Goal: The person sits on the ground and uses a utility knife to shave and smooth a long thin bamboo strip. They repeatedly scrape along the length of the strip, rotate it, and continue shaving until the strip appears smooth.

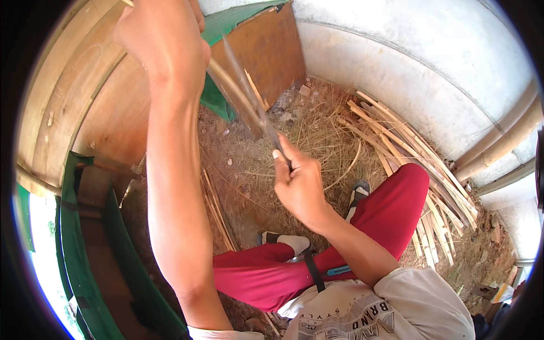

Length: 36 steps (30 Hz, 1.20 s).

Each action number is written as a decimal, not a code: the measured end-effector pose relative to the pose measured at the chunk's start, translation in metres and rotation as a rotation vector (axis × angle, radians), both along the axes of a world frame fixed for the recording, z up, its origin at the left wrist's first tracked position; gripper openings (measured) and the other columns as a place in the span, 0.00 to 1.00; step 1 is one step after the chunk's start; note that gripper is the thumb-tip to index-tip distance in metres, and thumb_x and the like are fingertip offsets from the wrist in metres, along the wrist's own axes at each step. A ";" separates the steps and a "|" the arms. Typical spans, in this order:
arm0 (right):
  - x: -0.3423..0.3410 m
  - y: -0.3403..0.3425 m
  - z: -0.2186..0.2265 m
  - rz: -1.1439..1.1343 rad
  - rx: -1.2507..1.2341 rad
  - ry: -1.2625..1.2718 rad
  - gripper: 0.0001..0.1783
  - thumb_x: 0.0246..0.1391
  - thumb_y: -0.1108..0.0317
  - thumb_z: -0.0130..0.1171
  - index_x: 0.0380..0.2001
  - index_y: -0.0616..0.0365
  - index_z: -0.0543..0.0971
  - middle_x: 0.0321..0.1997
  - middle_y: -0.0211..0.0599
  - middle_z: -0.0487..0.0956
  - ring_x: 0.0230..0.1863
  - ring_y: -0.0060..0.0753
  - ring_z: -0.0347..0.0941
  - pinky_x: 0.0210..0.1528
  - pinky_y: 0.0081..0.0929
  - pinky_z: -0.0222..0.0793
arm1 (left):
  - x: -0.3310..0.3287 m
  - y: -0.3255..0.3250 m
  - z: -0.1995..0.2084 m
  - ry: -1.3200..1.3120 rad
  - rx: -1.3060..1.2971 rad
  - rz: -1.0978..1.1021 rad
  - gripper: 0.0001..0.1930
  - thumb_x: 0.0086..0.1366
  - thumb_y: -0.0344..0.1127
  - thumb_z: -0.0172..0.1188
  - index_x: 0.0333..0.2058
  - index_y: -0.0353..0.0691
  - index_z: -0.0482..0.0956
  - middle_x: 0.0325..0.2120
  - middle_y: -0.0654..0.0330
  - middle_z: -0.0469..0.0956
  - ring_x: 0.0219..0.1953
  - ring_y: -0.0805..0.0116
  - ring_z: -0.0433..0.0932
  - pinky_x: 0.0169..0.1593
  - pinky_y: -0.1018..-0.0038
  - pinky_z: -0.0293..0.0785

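High at the upper left, my left hand [161, 42] is closed around a pale bamboo strip [232, 85], whose other end pokes out past the fist at the top edge. A long, thin knife [249, 88] is gripped in my right hand [300, 184], thumb along its handle. Its blurred blade points up and away and crosses the strip just beyond the right hand; whether it cuts in cannot be made out. Fine shavings [300, 130] litter the ground below both hands.
A heap of split bamboo strips [419, 170] lies at the right by a pale curved wall [396, 51]. More strips [217, 209] rest left of my feet. Brown boards [266, 48] with green cloth stand ahead. A blue cutter [339, 270] lies against my red trousers [391, 209].
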State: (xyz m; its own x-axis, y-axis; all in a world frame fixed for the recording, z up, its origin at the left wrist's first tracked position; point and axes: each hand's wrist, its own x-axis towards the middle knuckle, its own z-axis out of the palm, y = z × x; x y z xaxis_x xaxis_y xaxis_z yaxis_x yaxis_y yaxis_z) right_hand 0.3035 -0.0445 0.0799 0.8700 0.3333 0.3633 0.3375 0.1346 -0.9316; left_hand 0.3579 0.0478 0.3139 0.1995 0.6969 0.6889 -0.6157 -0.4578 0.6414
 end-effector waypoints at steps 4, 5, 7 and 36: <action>0.002 -0.011 0.040 0.085 0.038 -0.020 0.21 0.63 0.78 0.54 0.59 0.73 0.74 0.23 0.57 0.78 0.17 0.31 0.76 0.21 0.34 0.67 | -0.004 0.001 -0.001 0.071 -0.018 0.039 0.12 0.63 0.26 0.45 0.20 0.42 0.57 0.15 0.66 0.54 0.17 0.76 0.50 0.21 0.71 0.43; 0.001 -0.012 0.042 0.093 0.019 -0.015 0.21 0.63 0.78 0.54 0.59 0.73 0.74 0.23 0.58 0.79 0.17 0.32 0.76 0.21 0.34 0.67 | -0.005 0.001 0.000 0.091 -0.022 0.051 0.12 0.63 0.26 0.45 0.20 0.42 0.57 0.15 0.66 0.54 0.17 0.76 0.50 0.21 0.71 0.43; 0.001 -0.017 0.042 0.109 -0.017 -0.006 0.21 0.63 0.78 0.54 0.59 0.73 0.74 0.23 0.58 0.79 0.17 0.35 0.77 0.22 0.35 0.67 | -0.004 0.004 -0.003 0.106 -0.015 0.043 0.12 0.63 0.25 0.44 0.20 0.42 0.57 0.15 0.66 0.54 0.17 0.76 0.50 0.21 0.71 0.43; 0.006 -0.021 0.017 0.114 -0.126 0.192 0.21 0.66 0.73 0.55 0.60 0.69 0.76 0.21 0.47 0.80 0.16 0.20 0.70 0.18 0.30 0.61 | -0.003 0.027 -0.002 0.029 0.025 0.019 0.13 0.64 0.25 0.47 0.21 0.41 0.56 0.16 0.66 0.53 0.18 0.74 0.49 0.23 0.70 0.43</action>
State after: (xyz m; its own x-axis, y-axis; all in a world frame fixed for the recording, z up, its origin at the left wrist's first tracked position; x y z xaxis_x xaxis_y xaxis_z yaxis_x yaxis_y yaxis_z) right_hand 0.3096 -0.0656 0.0964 0.8732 0.4656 0.1440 0.1418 0.0401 -0.9891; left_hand 0.3551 0.0745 0.3121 0.2066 0.6835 0.7001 -0.5877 -0.4854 0.6473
